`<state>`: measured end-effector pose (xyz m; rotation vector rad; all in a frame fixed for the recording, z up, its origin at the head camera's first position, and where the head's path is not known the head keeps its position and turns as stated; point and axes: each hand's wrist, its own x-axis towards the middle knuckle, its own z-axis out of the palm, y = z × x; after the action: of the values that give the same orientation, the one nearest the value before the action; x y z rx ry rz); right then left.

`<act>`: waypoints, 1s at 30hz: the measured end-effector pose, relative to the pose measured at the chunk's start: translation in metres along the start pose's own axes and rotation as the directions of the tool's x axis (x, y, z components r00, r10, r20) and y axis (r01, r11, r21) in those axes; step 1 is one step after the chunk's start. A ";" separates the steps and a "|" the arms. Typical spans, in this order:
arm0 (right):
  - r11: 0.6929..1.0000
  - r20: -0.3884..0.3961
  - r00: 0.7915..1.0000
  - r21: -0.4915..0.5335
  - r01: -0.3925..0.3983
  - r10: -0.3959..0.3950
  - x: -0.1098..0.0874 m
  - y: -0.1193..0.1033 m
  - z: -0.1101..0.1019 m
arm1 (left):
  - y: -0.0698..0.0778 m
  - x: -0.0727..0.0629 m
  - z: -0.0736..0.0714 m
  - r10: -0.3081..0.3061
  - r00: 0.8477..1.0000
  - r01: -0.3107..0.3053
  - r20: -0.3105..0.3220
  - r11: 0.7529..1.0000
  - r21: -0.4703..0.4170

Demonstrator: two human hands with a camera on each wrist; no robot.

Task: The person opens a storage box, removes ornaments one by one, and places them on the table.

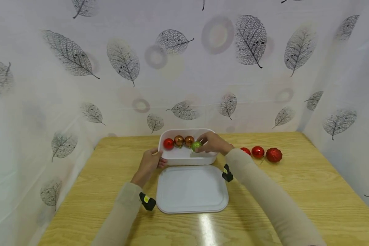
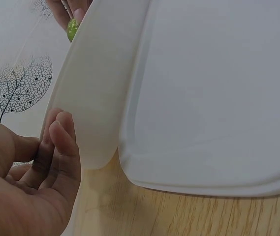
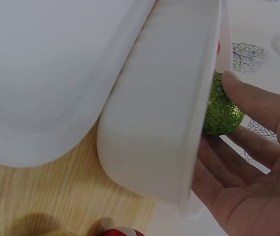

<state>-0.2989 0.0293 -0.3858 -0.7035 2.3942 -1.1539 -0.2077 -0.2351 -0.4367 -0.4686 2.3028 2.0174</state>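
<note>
A white plastic box [image 1: 190,162] stands at the back of the table with a red Christmas ball [image 1: 168,144] and two brown ones, the left brown ball [image 1: 178,140] and the right brown ball [image 1: 189,140], inside. My left hand [image 1: 149,162] grips the box's left front corner, thumb at the rim and fingers against the outer wall [image 2: 95,98]. Over the right part of the box, my right hand [image 1: 213,142] holds a glittery green Christmas ball [image 3: 223,108] between thumb and fingers. Whether this ball touches the box floor is hidden.
A white lid [image 1: 192,189] lies flat on the wooden table [image 1: 110,205], just in front of the box. To the right sit three red balls, among them a smooth one [image 1: 258,152] and a ridged one [image 1: 274,155]. A leaf-printed curtain [image 1: 187,78] rises behind the table.
</note>
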 end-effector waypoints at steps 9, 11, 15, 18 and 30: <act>0.999 -0.009 1.000 -0.041 0.008 -0.008 -0.012 -0.004 -0.019 | 0.001 -0.001 0.000 0.007 1.000 -0.007 0.001 1.000 0.003; 0.999 -0.013 1.000 -0.039 -0.002 0.001 -0.015 -0.005 -0.023 | 0.001 -0.001 0.000 0.010 1.000 -0.010 0.001 1.000 0.006; 0.998 -0.026 0.999 -0.053 -0.023 0.021 -0.020 -0.004 -0.030 | 0.000 -0.001 0.000 0.006 1.000 -0.006 0.007 1.000 0.011; 0.998 -0.032 0.999 -0.061 -0.023 0.022 -0.023 -0.002 -0.035 | 0.001 -0.002 0.000 0.000 1.000 0.000 0.007 1.000 0.016; 0.991 -0.104 0.994 -0.134 0.013 -0.027 -0.044 0.003 -0.053 | 0.004 -0.004 -0.001 -0.002 1.000 0.002 0.011 1.000 0.030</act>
<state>-0.2931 0.0890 -0.3520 -0.7269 2.5773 -1.0715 -0.2051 -0.2345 -0.4316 -0.4569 2.3217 1.9771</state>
